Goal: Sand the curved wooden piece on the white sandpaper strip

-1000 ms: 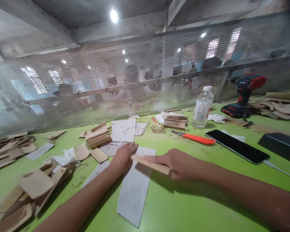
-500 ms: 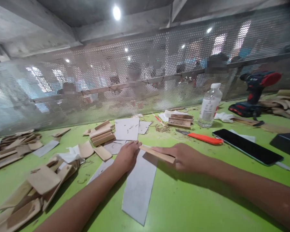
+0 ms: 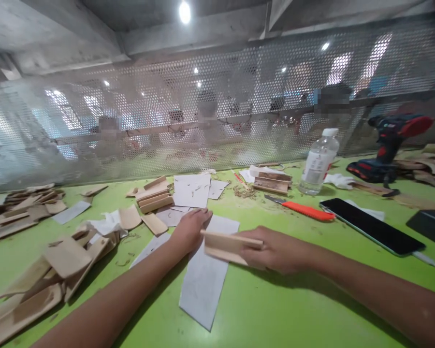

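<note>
My right hand (image 3: pixel 273 249) is closed around a channel-shaped bamboo piece (image 3: pixel 221 246). Its hollow side and raised edge face me, tilted above a long white sheet (image 3: pixel 205 285) that looks like paper. Pressed near the far left edge of that sheet is my left hand (image 3: pixel 192 227), fingers together and holding it in place; its fingertips are partly hidden. Just beyond my left hand are more white sheets (image 3: pixel 192 191), one with shavings on it. A small stack of bamboo pieces (image 3: pixel 154 195) sits left of them.
Piled bamboo pieces (image 3: pixel 65 258) lie at left. On the right are an orange utility knife (image 3: pixel 306 211) with its blade out, a phone (image 3: pixel 373 227) on a cable, a water bottle (image 3: pixel 318 164) and a cordless drill (image 3: pixel 387 145). Perforated metal mesh (image 3: pixel 159 125) stands behind the green table (image 3: pixel 275 309).
My right hand has drawn the bamboo piece slightly down toward me and tipped it, so the hollow side shows. My left hand stays on the sheet. The view has shifted a little.
</note>
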Available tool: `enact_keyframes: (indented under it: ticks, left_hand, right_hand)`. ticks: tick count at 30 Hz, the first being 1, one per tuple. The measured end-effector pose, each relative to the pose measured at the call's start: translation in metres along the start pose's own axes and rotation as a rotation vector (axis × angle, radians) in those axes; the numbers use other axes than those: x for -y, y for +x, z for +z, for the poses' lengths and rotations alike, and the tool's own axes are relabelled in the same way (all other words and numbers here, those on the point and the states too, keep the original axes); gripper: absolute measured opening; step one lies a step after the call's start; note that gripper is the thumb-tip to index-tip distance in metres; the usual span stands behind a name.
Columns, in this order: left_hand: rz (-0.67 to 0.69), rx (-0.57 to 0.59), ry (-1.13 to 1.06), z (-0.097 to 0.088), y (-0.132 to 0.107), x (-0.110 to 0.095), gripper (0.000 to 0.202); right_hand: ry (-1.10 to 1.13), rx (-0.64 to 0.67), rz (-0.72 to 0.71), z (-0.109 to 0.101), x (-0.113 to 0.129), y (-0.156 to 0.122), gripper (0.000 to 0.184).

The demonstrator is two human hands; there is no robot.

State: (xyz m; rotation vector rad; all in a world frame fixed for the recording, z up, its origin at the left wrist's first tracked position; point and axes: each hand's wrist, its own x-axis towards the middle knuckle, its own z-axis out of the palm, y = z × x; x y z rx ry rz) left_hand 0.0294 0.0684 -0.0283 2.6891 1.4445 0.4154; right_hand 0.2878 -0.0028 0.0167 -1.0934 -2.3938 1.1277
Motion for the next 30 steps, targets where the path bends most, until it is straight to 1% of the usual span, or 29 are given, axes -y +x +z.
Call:
enact_keyframes:
  ticks: [2, 3, 4, 6, 7, 8, 9, 11, 12, 14, 15, 17, 21, 26, 28, 30]
  left_hand:
    - [0.006, -0.018, -0.005, 0.001, 0.000, 0.001, 0.042]
    - [0.007, -0.024, -0.005, 0.002, 0.000, 0.001, 0.040]
    - [0.008, -0.026, -0.003, 0.002, 0.000, 0.002, 0.040]
    - [0.009, -0.020, 0.004, 0.003, 0.000, 0.003, 0.044]
    - [0.014, -0.013, 0.007, 0.003, 0.000, 0.004, 0.046]
    - [0.021, -0.011, 0.008, 0.003, 0.000, 0.004, 0.048]
    - [0.029, -0.010, 0.008, 0.003, 0.000, 0.005, 0.048]
    - [0.039, -0.024, 0.006, 0.003, 0.000, 0.005, 0.046]
    - [0.042, -0.033, 0.004, 0.003, 0.000, 0.006, 0.045]
    - [0.052, -0.041, -0.004, 0.004, -0.001, 0.007, 0.044]
    - [0.058, -0.042, -0.006, 0.004, -0.001, 0.008, 0.045]
    - [0.063, -0.042, -0.008, 0.005, -0.001, 0.009, 0.046]
    - [0.060, -0.043, -0.007, 0.008, -0.001, 0.013, 0.048]
    - [0.056, -0.050, -0.009, 0.010, 0.001, 0.014, 0.042]
    - [0.045, -0.050, -0.006, 0.010, 0.002, 0.013, 0.042]
    - [0.034, -0.046, 0.002, 0.010, 0.004, 0.012, 0.042]
  right_hand:
    - [-0.075, -0.123, 0.051, -0.002, -0.003, 0.002, 0.029]
    - [-0.098, -0.165, 0.055, -0.003, -0.004, 0.003, 0.030]
    - [-0.098, -0.167, 0.039, -0.002, -0.004, 0.003, 0.031]
    - [-0.035, -0.084, -0.004, 0.000, -0.002, 0.002, 0.032]
    - [0.015, -0.037, 0.000, 0.002, 0.000, 0.001, 0.034]
    - [0.060, -0.014, 0.030, 0.003, 0.001, 0.001, 0.037]
    - [0.092, -0.024, 0.080, 0.003, 0.002, 0.001, 0.041]
    - [0.098, -0.127, 0.159, 0.003, 0.001, 0.002, 0.052]
    - [0.066, -0.197, 0.159, 0.002, 0.000, 0.003, 0.053]
    - [-0.020, -0.315, 0.117, 0.000, -0.003, 0.005, 0.047]
    - [-0.057, -0.353, 0.102, -0.001, -0.005, 0.006, 0.042]
    - [-0.100, -0.389, 0.115, -0.002, -0.008, 0.008, 0.035]
    - [-0.133, -0.385, 0.138, 0.002, -0.009, 0.010, 0.031]
    - [-0.198, -0.314, 0.101, 0.006, -0.003, 0.010, 0.027]
    - [-0.249, -0.289, 0.102, 0.000, -0.001, 0.009, 0.030]
    - [-0.317, -0.300, 0.133, -0.014, 0.001, 0.006, 0.040]
